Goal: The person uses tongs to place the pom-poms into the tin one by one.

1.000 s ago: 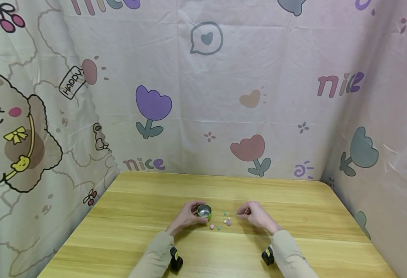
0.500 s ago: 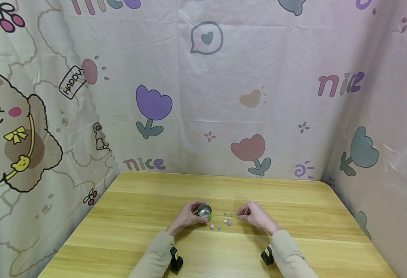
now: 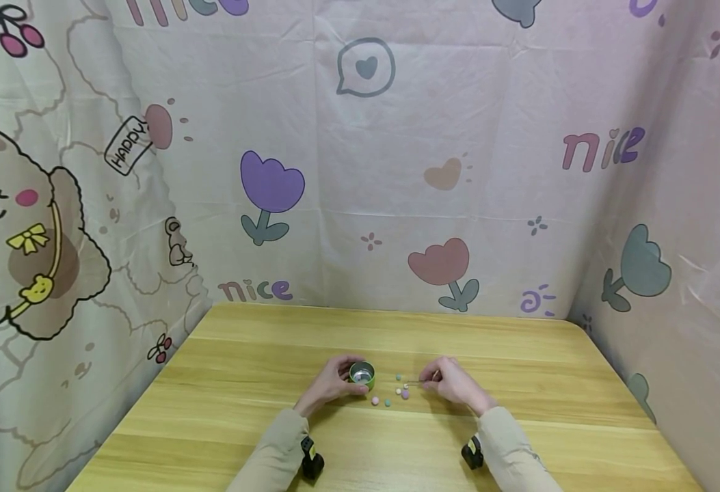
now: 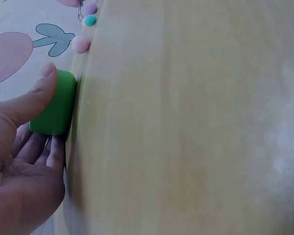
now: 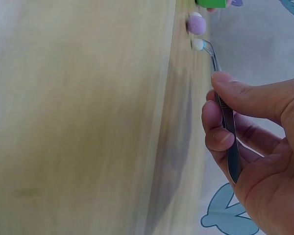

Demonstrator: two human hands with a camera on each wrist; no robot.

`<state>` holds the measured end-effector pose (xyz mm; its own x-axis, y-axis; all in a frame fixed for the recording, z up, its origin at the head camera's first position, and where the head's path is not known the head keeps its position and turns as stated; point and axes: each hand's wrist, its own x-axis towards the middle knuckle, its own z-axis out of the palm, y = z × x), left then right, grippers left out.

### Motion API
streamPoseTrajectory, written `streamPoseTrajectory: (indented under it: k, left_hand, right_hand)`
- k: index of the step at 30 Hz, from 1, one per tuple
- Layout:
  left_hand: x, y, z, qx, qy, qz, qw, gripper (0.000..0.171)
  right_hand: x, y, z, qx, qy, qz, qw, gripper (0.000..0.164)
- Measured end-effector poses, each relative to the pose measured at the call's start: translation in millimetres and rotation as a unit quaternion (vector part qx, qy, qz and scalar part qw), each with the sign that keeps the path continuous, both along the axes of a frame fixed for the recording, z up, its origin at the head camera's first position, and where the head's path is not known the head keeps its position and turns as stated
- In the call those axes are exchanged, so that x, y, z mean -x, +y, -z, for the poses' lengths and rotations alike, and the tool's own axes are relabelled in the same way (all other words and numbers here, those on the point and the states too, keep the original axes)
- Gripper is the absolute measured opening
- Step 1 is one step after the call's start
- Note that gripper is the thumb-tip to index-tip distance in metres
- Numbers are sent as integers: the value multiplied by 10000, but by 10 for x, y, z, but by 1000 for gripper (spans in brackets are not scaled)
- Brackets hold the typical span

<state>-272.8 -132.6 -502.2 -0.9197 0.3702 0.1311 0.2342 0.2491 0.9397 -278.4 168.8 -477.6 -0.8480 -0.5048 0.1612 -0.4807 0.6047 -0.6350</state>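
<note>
My left hand (image 3: 335,380) grips a small round green tin (image 4: 62,104) by its side, thumb toward me and fingers around the far side. The tin stands upright on the table, its open top showing a silvery inside. Pinched in my right hand (image 3: 450,380) is a pair of metal tweezers (image 5: 228,128) with bent tips pointing left. Those tips are right at a small white pom-pom (image 5: 198,44), one on either side of it in the right wrist view. A purple pom-pom (image 5: 196,24) lies just beyond, beside another pale one (image 3: 398,391).
Between the hands, a pink pom-pom (image 4: 81,44) and a teal one (image 4: 90,20) lie near the tin, with another teal one (image 3: 398,377) farther back. The wooden table (image 3: 261,342) ends at a printed curtain (image 3: 360,178) behind and at both sides.
The tweezers' tips have dipped slightly toward the white pom-pom. The left hand and the tin have stayed where they were.
</note>
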Motion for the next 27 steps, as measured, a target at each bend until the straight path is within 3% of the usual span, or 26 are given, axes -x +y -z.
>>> streamPoseTrajectory:
  k: [27]
  left_hand:
    - [6,-1,1,26,36,12,10000,62]
  right_hand:
    - [-7,-12,15,2,-9,38,10000,5]
